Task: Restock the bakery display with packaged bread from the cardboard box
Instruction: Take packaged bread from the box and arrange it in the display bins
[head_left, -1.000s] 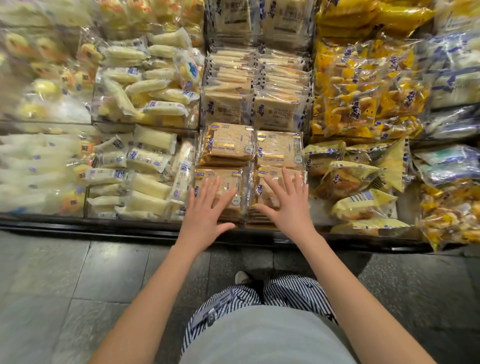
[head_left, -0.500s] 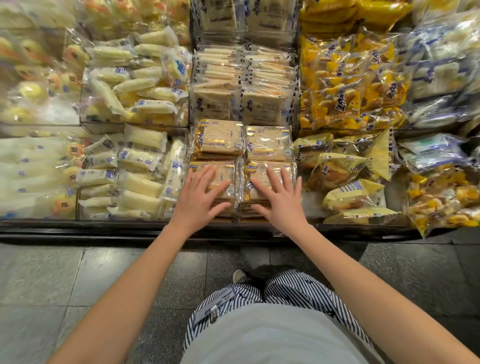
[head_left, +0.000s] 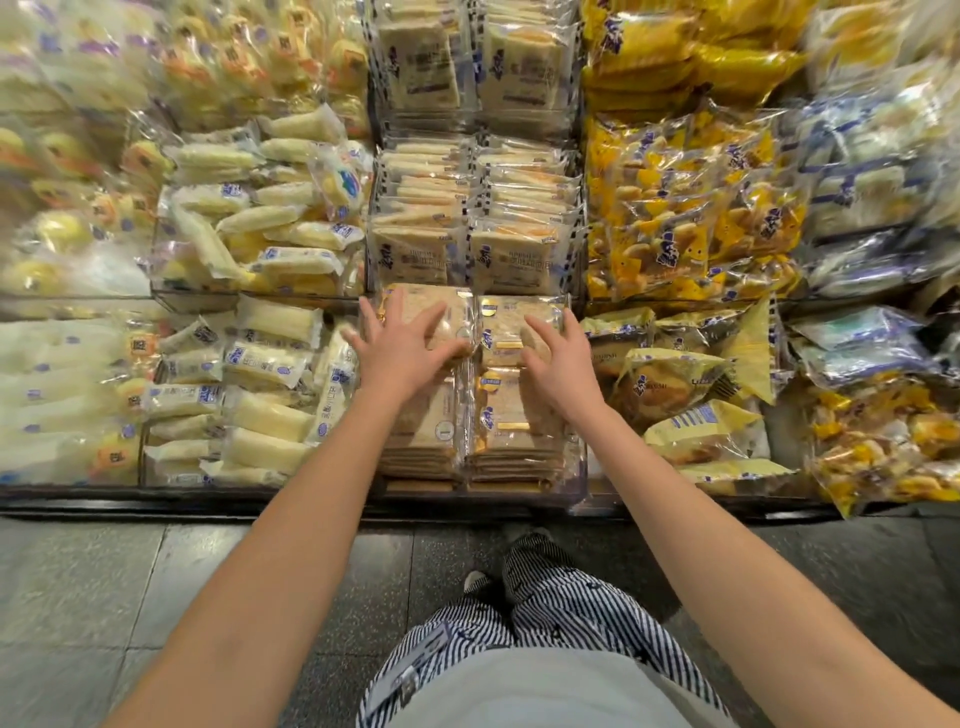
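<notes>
Resting flat with fingers spread, your left hand (head_left: 402, 348) and right hand (head_left: 563, 361) each lie on 1 of the 2 rear bread packs (head_left: 511, 319), gripping nothing, behind the 2 front stacks (head_left: 511, 415) in the shelf's (head_left: 311, 508) middle bin (head_left: 577, 467).

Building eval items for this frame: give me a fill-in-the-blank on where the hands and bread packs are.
1. The left hand rests on the rear-left stack of brown bread packs; the right hand on the rear-____ one.
2. The clear bin holds ____ stacks of these packs.
3. The person's trousers bear ____.
Missing: right; four; stripes.
</notes>
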